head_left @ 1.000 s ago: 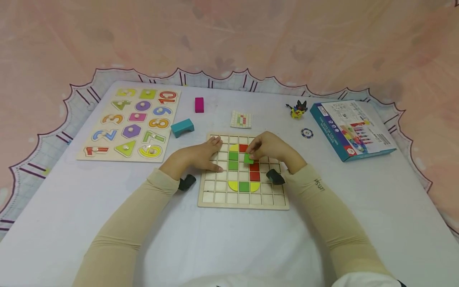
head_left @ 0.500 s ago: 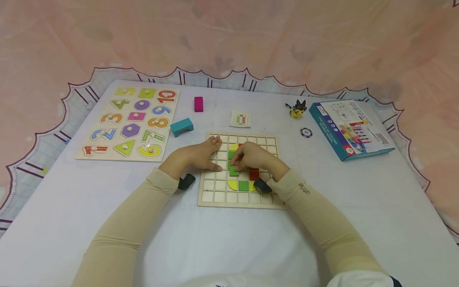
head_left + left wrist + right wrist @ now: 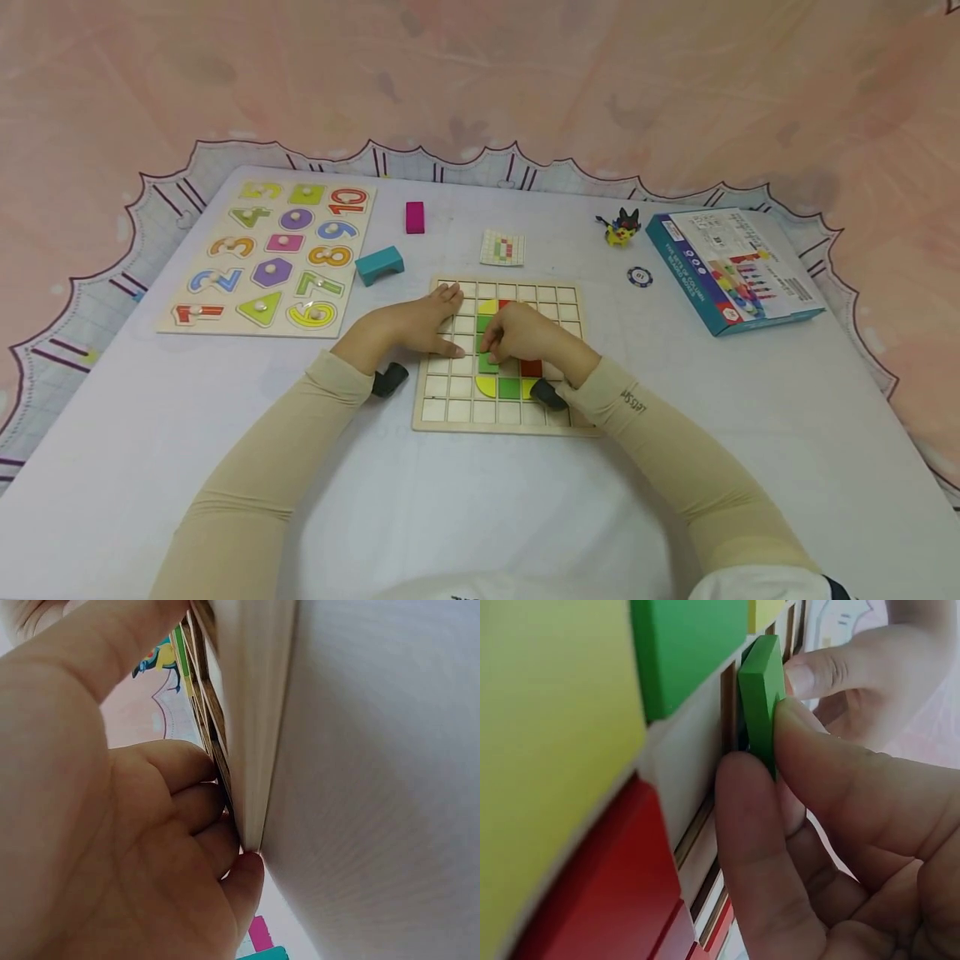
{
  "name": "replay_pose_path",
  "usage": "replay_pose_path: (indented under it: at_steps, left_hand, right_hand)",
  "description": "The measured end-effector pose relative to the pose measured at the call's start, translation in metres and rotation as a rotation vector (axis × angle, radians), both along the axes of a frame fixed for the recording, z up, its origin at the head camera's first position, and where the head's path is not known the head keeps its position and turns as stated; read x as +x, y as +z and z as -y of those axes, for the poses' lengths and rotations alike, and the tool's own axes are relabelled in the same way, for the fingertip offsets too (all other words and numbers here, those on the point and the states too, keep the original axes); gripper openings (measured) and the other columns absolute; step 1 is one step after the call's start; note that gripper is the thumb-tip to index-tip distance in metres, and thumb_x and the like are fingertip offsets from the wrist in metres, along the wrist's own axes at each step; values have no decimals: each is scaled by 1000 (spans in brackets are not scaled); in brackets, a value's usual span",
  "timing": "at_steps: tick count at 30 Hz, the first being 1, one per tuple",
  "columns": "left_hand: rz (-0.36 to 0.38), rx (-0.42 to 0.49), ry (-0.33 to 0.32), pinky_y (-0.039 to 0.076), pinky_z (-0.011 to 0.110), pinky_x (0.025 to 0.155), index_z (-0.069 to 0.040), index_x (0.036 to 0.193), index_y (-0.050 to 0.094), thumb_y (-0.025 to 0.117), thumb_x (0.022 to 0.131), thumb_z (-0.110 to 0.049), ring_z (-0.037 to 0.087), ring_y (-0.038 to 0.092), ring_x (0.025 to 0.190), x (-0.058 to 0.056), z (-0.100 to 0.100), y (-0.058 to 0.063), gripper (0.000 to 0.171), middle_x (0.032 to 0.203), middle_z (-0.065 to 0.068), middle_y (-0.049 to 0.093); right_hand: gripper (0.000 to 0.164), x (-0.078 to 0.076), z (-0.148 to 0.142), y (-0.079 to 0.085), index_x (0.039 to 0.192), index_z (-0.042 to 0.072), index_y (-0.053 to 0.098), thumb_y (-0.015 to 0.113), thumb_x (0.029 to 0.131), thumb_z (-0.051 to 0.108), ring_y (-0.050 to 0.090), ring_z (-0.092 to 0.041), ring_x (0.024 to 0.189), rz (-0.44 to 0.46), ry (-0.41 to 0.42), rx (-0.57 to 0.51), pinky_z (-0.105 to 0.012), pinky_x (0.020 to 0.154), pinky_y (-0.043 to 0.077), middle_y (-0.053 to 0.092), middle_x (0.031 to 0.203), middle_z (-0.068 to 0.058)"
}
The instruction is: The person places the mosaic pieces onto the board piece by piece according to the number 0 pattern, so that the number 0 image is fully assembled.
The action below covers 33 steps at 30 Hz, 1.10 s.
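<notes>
A wooden grid board [image 3: 436, 410] lies on the table with green, red and yellow pieces in its cells. My left hand [image 3: 408, 325] rests on the board's left side, thumb and fingers spread along it. With thumb and fingers, my right hand [image 3: 534, 335] pinches a small green square tile [image 3: 761, 697], tilted at a cell in the column left of the board's middle. Below that tile sit a yellow quarter-round piece [image 3: 487, 387] and a flat green tile [image 3: 509, 389]. My right hand covers part of the red tiles [image 3: 532, 368] and several cells.
A number puzzle board [image 3: 258, 250] lies at left. Near it are a teal arch block [image 3: 380, 265] and a magenta block [image 3: 415, 217]. A pattern card [image 3: 502, 248] lies beyond the grid. At right are a yellow-black figurine [image 3: 619, 229], a round chip [image 3: 640, 277] and a teal box [image 3: 731, 271].
My right hand has moved left and slightly down with the green tile, from over the red column to the green column. The left hand has stayed on the board.
</notes>
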<state>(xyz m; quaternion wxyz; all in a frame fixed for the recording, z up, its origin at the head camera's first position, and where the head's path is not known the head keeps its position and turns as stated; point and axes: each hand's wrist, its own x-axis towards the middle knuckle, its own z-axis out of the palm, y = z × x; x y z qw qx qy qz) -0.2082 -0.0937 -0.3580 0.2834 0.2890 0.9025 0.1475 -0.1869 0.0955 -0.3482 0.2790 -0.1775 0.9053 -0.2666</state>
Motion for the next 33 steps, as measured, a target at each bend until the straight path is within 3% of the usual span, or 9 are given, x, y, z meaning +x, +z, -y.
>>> replay_pose_path:
  at_steps: [19, 27, 33]
  left_hand:
    - [-7, -2, 5, 6, 41, 116, 0, 147, 4, 61, 85, -43, 27, -7, 142, -1, 0, -2, 94, 155, 14, -5]
    - [-5, 2, -6, 4, 42, 116, 1, 147, 4, 61, 86, -44, 28, -8, 142, -4, 0, -7, 95, 154, 15, -5]
    - [15, -8, 0, 4, 43, 116, 0, 147, 5, 61, 85, -45, 29, -9, 142, -3, 2, -4, 95, 154, 15, -4]
  right_hand:
    - [8, 2, -1, 0, 86, 8, 72, 72, 77, 6, 55, -12, 72, -43, 38, -13, -21, 66, 45, 65, 79, -2]
    - [13, -1, -29, 9, 91, 5, 71, 70, 78, 5, 54, -15, 77, -1, -93, -110, -23, 69, 46, 65, 84, -4]
    - [16, -3, -59, 16, 97, 5, 70, 65, 84, 13, 54, -21, 87, 3, -188, -135, -31, 80, 46, 65, 98, -7]
